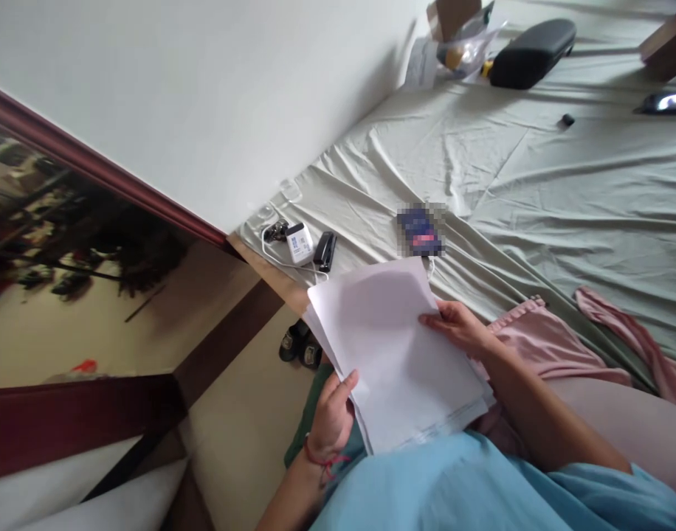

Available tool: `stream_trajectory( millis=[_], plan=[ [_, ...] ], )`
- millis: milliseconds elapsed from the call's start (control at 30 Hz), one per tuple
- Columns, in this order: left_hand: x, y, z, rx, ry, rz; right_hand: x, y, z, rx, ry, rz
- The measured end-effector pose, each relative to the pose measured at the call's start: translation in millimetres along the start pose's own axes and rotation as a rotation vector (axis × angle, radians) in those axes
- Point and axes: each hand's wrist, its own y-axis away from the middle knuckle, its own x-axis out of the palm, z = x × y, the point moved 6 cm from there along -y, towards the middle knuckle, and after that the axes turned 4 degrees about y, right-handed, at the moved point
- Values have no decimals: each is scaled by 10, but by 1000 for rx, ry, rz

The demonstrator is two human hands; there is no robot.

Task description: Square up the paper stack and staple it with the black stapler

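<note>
Item: stack of white paper sheets (396, 354), held over the person's lap at the edge of the bed (537, 184). Left hand (332, 417): grip clenched on the stack's lower left edge, thumb on top. Right hand (454, 328): fingers laid flat on the top sheet at its right edge, pinching it; the stack lies between the two hands. On the bed beyond the stack: white charger (299, 243) with cable, black stapler (325, 252) just beside it, blue packet (421, 230). Pink cloth (542, 343) beside the right wrist.
</note>
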Motion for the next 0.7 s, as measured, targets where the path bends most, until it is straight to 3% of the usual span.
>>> stream_trajectory(
  millis=[133, 233, 433, 567, 700],
  plan=[
    [-11, -109, -47, 106, -87, -42, -116, 27, 81, -142, 213, -176],
    [37, -209, -83, 180, -96, -61, -217, 37, 124, -166, 352, -303],
    [43, -317, 11, 213, -10, -162, -375, 49, 108, -154, 414, -367],
    [44, -344, 136, 205, 117, -143, -472, 66, 115, -132, 472, -392],
    [18, -396, 205, 200, 36, -131, -509, 95, 169, -135, 579, -454]
  ],
)
